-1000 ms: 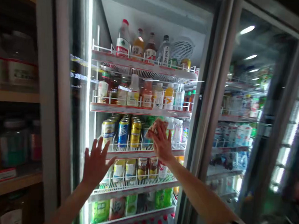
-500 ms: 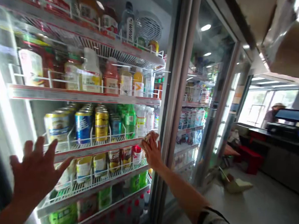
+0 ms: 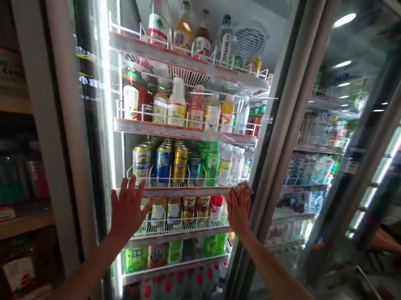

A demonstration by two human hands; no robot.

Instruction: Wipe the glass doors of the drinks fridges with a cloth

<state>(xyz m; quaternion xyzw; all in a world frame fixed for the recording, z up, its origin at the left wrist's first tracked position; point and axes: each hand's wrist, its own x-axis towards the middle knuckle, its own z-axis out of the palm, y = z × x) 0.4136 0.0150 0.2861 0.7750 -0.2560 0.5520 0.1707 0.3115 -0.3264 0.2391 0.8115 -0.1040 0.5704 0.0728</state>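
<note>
Your right hand holds a crumpled cloth against the glass door of a lit drinks cooler.
The cloth lies under and just beyond your extended fingers, near the door's right edge, in line with the right end of the middle shelf. Your left hand is open and bare, fingers spread upward near the left side; you cannot tell whether it touches the glass. Behind the pane, a blue can, a gold can and a green bottle stand upright.
</note>
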